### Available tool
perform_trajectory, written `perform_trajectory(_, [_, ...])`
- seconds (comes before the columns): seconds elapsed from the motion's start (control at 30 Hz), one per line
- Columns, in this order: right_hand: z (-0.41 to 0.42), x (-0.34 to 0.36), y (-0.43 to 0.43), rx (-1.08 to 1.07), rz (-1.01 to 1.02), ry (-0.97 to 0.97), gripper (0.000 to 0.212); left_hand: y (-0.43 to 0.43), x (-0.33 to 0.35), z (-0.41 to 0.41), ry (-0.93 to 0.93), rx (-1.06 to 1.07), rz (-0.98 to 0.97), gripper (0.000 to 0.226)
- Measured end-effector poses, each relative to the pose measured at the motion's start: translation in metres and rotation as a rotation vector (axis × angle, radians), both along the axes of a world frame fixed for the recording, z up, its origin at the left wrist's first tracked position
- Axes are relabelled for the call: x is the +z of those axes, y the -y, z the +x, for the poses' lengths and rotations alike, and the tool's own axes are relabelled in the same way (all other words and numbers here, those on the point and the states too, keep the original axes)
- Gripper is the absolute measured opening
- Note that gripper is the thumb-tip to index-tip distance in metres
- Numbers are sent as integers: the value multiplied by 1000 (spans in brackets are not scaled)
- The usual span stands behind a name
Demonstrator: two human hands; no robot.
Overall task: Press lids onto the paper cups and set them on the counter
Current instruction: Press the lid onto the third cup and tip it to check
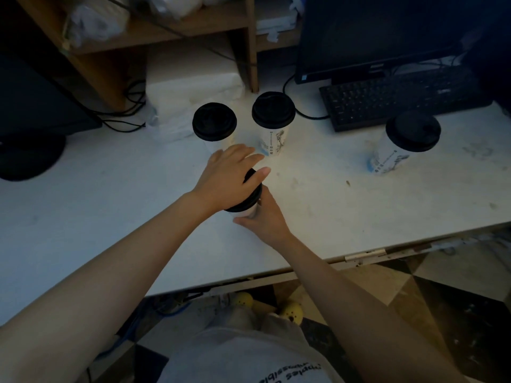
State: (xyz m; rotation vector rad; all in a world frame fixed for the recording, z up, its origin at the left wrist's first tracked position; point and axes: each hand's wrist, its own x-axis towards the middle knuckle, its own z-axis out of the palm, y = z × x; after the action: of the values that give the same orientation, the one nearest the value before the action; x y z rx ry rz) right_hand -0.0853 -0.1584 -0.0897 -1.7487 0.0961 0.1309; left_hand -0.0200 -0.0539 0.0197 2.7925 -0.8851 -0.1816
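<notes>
Two hands grip my cup (247,212): left hand (226,179) flat on its black lid (253,196), right hand (262,217) curled around the side, mostly hiding it.

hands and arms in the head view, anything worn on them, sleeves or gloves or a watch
Nothing is worn on either. The left hand and right hand are bare, with no gloves, rings or watch visible, and both forearms are uncovered all the way to the frame edge, so no sleeves show. The only clothing in view is a light grey shirt with dark printed lettering near the bottom edge.
</notes>
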Motion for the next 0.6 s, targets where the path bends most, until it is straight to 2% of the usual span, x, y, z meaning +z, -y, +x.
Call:
perform_trajectory(0.1, [1,-5,-9,-68,-80,22,84,4,-8,-5,19,47,11,68])
perform_trajectory(0.2, [1,-8,-5,-10,-27,-7,75,4,-10,-6,63,56,-28,67])
perform_trajectory(0.33, [4,-8,1,11,11,10,77,5,-11,-5,86,49,1,66])
perform_trajectory(0.5, [2,2,1,-7,23,14,73,5,-2,0,18,7,33,74])
perform_trajectory(0.6, [-1,18,9,-40,8,39,68,11,13,2,-60,-6,77,62])
